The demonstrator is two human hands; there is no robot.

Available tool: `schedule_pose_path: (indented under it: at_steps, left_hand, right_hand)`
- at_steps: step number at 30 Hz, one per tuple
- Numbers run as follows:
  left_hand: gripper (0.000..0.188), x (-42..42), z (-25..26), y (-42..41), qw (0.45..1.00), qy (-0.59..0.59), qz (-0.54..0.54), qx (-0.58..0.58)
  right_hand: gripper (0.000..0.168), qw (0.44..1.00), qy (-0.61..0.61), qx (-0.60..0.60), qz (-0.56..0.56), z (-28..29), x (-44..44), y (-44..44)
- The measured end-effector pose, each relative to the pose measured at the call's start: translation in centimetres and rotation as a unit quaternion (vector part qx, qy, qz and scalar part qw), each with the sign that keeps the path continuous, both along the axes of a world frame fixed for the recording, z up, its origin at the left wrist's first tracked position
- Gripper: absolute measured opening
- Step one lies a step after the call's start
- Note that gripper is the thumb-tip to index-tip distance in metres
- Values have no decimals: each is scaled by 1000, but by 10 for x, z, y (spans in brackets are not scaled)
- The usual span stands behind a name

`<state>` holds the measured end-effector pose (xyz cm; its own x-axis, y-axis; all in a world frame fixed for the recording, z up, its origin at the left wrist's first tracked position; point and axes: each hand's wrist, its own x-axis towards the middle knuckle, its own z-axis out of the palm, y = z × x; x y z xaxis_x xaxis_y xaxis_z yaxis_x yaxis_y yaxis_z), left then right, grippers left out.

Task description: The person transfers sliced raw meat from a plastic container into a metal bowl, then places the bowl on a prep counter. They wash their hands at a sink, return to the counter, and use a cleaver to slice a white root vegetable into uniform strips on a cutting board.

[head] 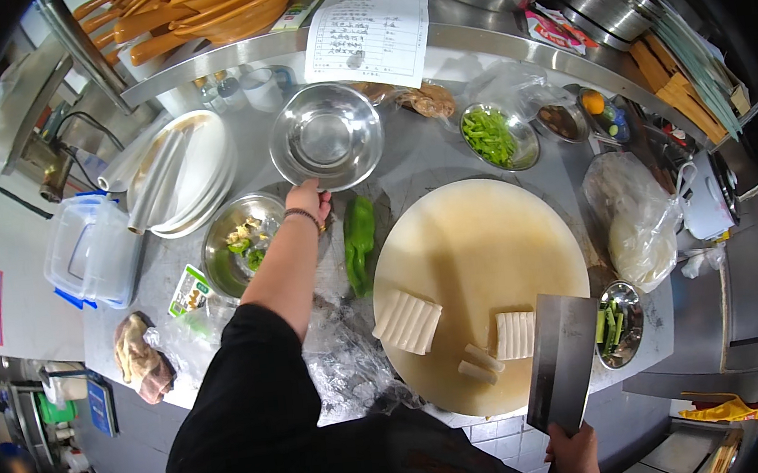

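Observation:
My left hand (308, 203) grips the near rim of a shiny metal bowl (327, 135), which holds nothing. In my right hand (573, 454) is the handle of a cleaver (561, 356), its broad blade over the right edge of a round cutting board (482, 240). White sliced blocks, apparently tofu, lie on the board: a wider group (409, 321) at the left and a smaller group (516, 335) beside the blade. Two loose strips (480, 363) rest between them. A long green pepper (359, 245) lies left of the board, near my left forearm.
Left stand a metal bowl with scraps (216, 252), stacked white plates (216, 143) and a plastic container (96, 250). Bowls of chopped greens (496, 136) and green stalks (620, 323) flank the board, with a plastic bag (634, 219) at right. A metal shelf (462, 37) crosses behind.

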<state>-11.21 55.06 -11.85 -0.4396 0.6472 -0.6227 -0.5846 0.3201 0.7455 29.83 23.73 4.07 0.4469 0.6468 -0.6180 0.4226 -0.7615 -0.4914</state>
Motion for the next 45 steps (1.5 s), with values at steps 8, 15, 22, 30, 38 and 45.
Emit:
schedule_pose_path:
  at_steps: [8, 15, 22, 30, 38, 45]
  left_hand:
    - [15, 42, 67, -80, 939, 181, -286, 64]
    - [21, 171, 71, -108, 891, 156, -425, -38]
    - [52, 217, 61, -150, 645, 670, -362, 70]
    - [39, 260, 60, -254, 372, 708, -594, 91]
    - [28, 250, 62, -253, 475, 626, -618, 31]
    - [43, 248, 84, -166, 558, 755, -317, 135]
  right_hand:
    - [19, 996, 39, 64, 39, -9, 29, 5]
    - [21, 989, 100, 77, 77, -14, 91, -14]
    - [18, 981, 156, 108, 43, -32, 166, -46]
    - [17, 981, 157, 91, 63, -46, 202, -47]
    - [18, 979, 188, 73, 44, -52, 193, -44]
    - [19, 978, 183, 56, 77, -57, 172, -39]
